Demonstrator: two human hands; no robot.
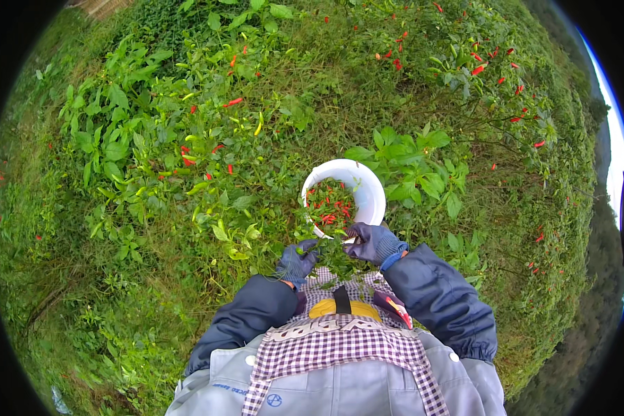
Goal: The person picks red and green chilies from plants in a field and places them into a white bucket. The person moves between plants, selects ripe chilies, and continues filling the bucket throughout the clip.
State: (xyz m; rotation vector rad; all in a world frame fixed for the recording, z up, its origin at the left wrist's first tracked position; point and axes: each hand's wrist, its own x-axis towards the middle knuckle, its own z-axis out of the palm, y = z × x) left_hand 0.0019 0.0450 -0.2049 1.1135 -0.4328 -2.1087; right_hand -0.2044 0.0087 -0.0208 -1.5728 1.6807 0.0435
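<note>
A white bucket (pixel 375 200) stands among the plants before me. Inside it lie red chili peppers (pixel 335 212) mixed with green leaves and stems. At its near rim, my right hand (pixel 373 243), in a dark coated glove with a blue cuff, pinches a thin pale piece that is too small to identify. My left hand (pixel 296 262), gloved alike, is to the left with its fingers curled against foliage. Between both hands, a leafy green branch (pixel 339 256) rises in front of my checked apron (pixel 338 346). Leaves hide what the left fingers grip.
Chili bushes with yellow-green and red peppers (pixel 234 102) spread to the left. More bushes with red peppers (pixel 479 68) grow at the far right. A broad-leaved plant (pixel 413 164) touches the bucket's right side. Grass and weeds (pixel 338 112) fill the ground beyond.
</note>
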